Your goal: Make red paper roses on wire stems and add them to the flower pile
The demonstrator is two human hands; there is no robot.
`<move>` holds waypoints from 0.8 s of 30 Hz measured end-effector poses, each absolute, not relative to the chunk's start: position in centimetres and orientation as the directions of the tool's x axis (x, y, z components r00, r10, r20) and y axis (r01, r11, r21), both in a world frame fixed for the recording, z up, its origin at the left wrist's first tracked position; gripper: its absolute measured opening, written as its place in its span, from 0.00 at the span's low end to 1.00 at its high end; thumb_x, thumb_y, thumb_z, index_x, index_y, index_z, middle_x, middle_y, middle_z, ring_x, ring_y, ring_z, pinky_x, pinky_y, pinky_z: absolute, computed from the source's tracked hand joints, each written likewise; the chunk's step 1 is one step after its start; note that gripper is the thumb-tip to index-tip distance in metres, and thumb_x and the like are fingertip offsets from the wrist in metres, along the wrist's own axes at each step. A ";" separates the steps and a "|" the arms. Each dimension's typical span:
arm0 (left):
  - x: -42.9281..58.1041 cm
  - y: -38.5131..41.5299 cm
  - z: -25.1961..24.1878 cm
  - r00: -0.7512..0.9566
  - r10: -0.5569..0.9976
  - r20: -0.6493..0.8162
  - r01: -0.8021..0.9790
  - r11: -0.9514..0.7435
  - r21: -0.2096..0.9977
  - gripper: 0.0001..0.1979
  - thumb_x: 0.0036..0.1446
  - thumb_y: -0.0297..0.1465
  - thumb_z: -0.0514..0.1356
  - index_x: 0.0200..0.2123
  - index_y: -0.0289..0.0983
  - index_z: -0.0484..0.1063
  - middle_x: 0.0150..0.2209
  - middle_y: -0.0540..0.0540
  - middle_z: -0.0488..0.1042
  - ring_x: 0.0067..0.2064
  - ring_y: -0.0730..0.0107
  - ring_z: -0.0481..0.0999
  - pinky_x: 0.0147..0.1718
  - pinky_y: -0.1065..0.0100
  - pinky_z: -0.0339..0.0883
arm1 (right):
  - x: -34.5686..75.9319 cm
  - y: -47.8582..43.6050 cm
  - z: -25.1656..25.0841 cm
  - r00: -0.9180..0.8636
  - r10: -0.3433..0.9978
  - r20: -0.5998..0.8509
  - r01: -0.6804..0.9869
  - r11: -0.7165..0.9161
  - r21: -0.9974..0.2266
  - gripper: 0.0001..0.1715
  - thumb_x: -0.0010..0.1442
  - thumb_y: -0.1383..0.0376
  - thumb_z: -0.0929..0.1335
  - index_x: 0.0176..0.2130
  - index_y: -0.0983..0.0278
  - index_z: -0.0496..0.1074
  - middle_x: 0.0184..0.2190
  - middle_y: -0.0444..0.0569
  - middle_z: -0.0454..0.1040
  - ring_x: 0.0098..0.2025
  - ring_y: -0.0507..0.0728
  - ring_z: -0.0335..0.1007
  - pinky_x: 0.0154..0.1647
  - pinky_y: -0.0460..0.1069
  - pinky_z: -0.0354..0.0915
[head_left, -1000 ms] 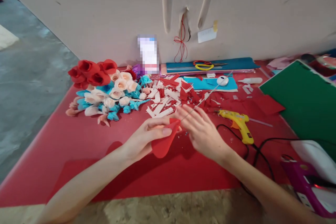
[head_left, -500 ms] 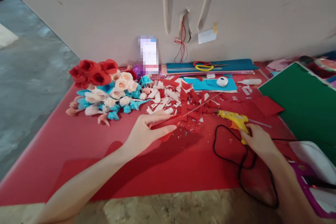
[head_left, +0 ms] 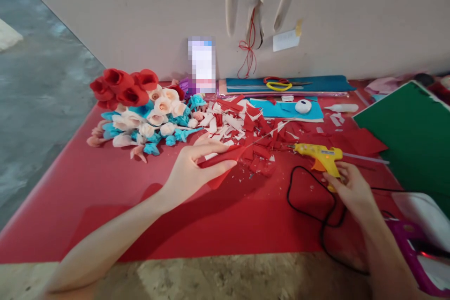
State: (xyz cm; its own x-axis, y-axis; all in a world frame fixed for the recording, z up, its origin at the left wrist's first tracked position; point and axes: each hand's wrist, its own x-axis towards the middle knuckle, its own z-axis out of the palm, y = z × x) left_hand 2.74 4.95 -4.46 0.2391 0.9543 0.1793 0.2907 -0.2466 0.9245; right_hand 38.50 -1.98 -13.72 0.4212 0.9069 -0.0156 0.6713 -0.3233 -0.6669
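Note:
My left hand (head_left: 191, 171) pinches a piece of red crepe paper (head_left: 223, 173) between thumb and fingers. A thin pale stick (head_left: 269, 135) runs out from the paper toward the upper right; its lower end is hidden. My right hand (head_left: 351, 190) is closed on the grip of a yellow hot glue gun (head_left: 318, 151), whose nozzle faces left toward the paper scraps. Out of the gun's back comes a translucent glue stick (head_left: 365, 157). The nozzle is apart from the paper in my left hand.
Paper flowers (head_left: 140, 112) in red, cream and blue lie at the left. Red and white scraps (head_left: 242, 122) cover the middle. Scissors (head_left: 279, 85) rest on blue paper at the back. A black cord (head_left: 290, 192) loops below the gun. A green board (head_left: 408, 136) stands at the right.
The glue gun has been lifted slightly and turned more level, its glue stick now showing behind it. My left hand keeps its pinch on the red paper. The view has shifted a little.

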 end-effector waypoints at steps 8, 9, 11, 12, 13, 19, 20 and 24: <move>2.5 5.6 -4.2 0.160 0.979 0.131 0.385 -0.183 0.905 0.10 0.46 0.38 0.65 0.33 0.41 0.79 0.36 0.49 0.80 0.43 0.62 0.77 0.52 0.61 0.66 | 34.6 -1.2 -9.5 0.367 0.893 -0.263 0.092 -0.316 -0.944 0.18 0.44 0.57 0.71 0.35 0.61 0.67 0.28 0.47 0.70 0.25 0.54 0.69 0.20 0.47 0.67; 2.4 5.7 -4.2 0.144 0.985 0.100 0.394 -0.150 0.907 0.11 0.46 0.38 0.65 0.34 0.42 0.79 0.38 0.49 0.80 0.45 0.62 0.77 0.51 0.62 0.67 | 34.2 -1.1 -9.1 0.360 0.893 -0.270 0.067 -0.314 -0.947 0.19 0.43 0.57 0.71 0.35 0.62 0.68 0.27 0.46 0.69 0.25 0.53 0.68 0.19 0.46 0.66; 2.4 5.8 -4.4 0.127 0.991 0.050 0.391 -0.096 0.916 0.13 0.46 0.38 0.65 0.37 0.43 0.79 0.41 0.49 0.79 0.47 0.61 0.76 0.49 0.64 0.69 | 33.5 -1.1 -8.4 0.354 0.896 -0.270 0.048 -0.306 -0.951 0.18 0.44 0.56 0.72 0.35 0.61 0.68 0.25 0.43 0.68 0.24 0.51 0.65 0.19 0.43 0.64; 2.4 5.9 -4.6 0.130 0.991 0.030 0.375 -0.077 0.924 0.13 0.47 0.39 0.65 0.38 0.43 0.79 0.42 0.49 0.79 0.47 0.61 0.76 0.48 0.65 0.69 | 33.2 -1.1 -8.3 0.352 0.897 -0.267 0.044 -0.300 -0.953 0.18 0.45 0.56 0.72 0.36 0.61 0.68 0.24 0.42 0.68 0.24 0.50 0.65 0.20 0.42 0.64; 2.3 6.1 -4.7 0.138 0.990 0.017 0.352 -0.065 0.934 0.14 0.47 0.39 0.65 0.38 0.43 0.79 0.42 0.49 0.79 0.46 0.61 0.77 0.48 0.65 0.70 | 32.9 -1.1 -8.1 0.351 0.899 -0.260 0.056 -0.297 -0.953 0.18 0.46 0.56 0.72 0.36 0.60 0.68 0.23 0.41 0.67 0.23 0.49 0.64 0.21 0.41 0.63; 2.2 6.6 -5.5 0.157 0.987 0.015 0.218 -0.050 0.975 0.13 0.47 0.40 0.66 0.37 0.43 0.79 0.39 0.49 0.80 0.40 0.64 0.79 0.43 0.67 0.72 | 32.8 -1.1 -8.9 0.371 0.928 -0.044 0.623 -0.284 -0.729 0.31 0.51 0.48 0.66 0.47 0.64 0.66 0.30 0.49 0.73 0.24 0.55 0.68 0.25 0.49 0.68; 2.2 6.6 -5.5 0.160 0.987 0.019 0.215 -0.053 0.975 0.13 0.46 0.39 0.66 0.37 0.43 0.79 0.39 0.49 0.80 0.40 0.64 0.79 0.42 0.68 0.72 | 32.9 -0.8 -9.2 0.379 0.925 0.002 0.680 -0.277 -0.679 0.32 0.51 0.48 0.66 0.48 0.66 0.66 0.33 0.53 0.74 0.26 0.57 0.70 0.27 0.52 0.69; 2.2 6.4 -5.4 0.168 0.986 0.023 0.234 -0.062 0.970 0.13 0.46 0.39 0.66 0.37 0.44 0.79 0.39 0.49 0.80 0.40 0.65 0.79 0.41 0.69 0.73 | 33.3 0.4 -10.0 0.378 0.915 0.145 0.790 -0.237 -0.565 0.29 0.51 0.52 0.65 0.47 0.68 0.67 0.42 0.63 0.73 0.36 0.64 0.73 0.37 0.55 0.69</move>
State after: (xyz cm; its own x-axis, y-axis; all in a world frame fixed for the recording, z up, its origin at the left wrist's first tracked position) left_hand 2.15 6.40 -5.38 0.1678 0.9855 0.0231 0.2335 -0.0625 0.9703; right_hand 33.29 0.43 -10.05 0.3776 0.9146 0.1447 0.7903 -0.2368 -0.5652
